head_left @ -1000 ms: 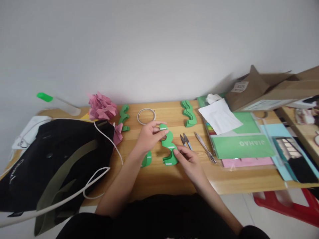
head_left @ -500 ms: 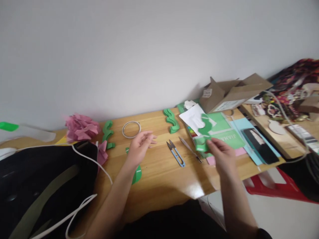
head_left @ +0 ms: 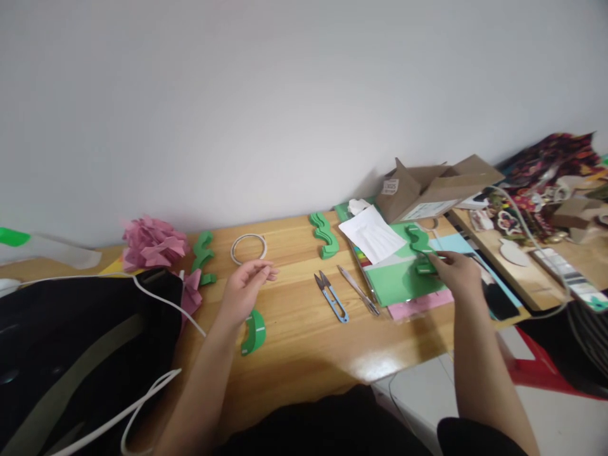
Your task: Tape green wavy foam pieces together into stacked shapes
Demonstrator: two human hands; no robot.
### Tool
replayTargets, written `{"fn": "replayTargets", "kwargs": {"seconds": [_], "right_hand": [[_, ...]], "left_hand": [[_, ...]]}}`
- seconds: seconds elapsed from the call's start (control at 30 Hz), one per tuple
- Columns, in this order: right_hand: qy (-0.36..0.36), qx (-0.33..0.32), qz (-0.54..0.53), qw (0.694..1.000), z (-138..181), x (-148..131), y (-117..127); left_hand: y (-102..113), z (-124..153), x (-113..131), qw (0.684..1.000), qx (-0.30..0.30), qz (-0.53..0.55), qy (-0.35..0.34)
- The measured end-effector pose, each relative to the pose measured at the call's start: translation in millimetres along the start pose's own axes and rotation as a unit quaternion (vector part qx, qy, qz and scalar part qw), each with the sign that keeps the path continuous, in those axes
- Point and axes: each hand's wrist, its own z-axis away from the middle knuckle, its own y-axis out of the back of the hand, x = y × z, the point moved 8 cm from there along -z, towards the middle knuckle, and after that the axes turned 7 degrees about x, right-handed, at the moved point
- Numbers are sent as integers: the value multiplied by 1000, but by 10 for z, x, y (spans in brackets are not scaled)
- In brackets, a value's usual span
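Observation:
My right hand (head_left: 458,275) pinches the lower end of a wavy green paper cutout (head_left: 418,239), over the green paper pack (head_left: 399,284). To the left, my left hand (head_left: 247,288) hovers above the table with loosely bent fingers and nothing visible in them. Partly hidden below it lies a curved green paper piece (head_left: 255,330) with a white mark. A roll of tape (head_left: 248,236) rests just beyond that hand. Blue thread snips (head_left: 331,297) and a pen (head_left: 358,290) lie between the two hands.
Wavy green cutouts are stacked at the back (head_left: 323,235) and beside the pink paper flower (head_left: 154,244). White paper (head_left: 372,234) overlaps the pack. An open cardboard box (head_left: 437,190) stands behind. A black bag (head_left: 95,354) and white cable (head_left: 166,301) occupy the left.
My right hand has moved right with the green cutout, off the white paper and across the green pack. My left hand has shifted left and lower, uncovering more of the curved green piece.

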Motion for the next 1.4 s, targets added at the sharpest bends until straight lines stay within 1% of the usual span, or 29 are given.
{"fn": "replayTargets", "kwargs": {"seconds": [0.17, 0.33, 0.57, 0.7, 0.8, 0.9, 0.97, 1.03, 1.13, 1.23, 1.4], "right_hand": [[36, 5, 79, 996, 39, -162, 128], [69, -5, 116, 991, 103, -306, 118], [72, -33, 143, 986, 180, -417, 192], [63, -21, 145, 987, 167, -405, 244], [81, -26, 141, 986, 145, -408, 186], [125, -50, 142, 981, 133, -458, 57], [156, -59, 180, 969, 124, -499, -23], [168, -60, 232, 956, 101, -522, -76], [144, -58, 272, 950, 49, -528, -92], [119, -63, 286, 949, 21, -537, -77], [96, -67, 290, 950, 27, -549, -18]], "left_hand": [[139, -25, -4, 1000, 26, 6, -13], [156, -21, 15, 1000, 26, 6, -15], [163, -6, 3, 999, 33, 8, -10], [161, -11, -10, 999, 39, 9, -7], [140, -18, -23, 999, 35, 8, -5], [121, -20, -30, 1000, 28, 5, -10], [117, -19, -36, 1000, 25, 5, -11], [117, -16, -41, 1000, 25, 5, -13], [118, -9, -40, 1000, 25, 4, -17], [121, -1, -29, 999, 27, 4, -19], [120, 10, -15, 999, 32, 7, -11]]}}
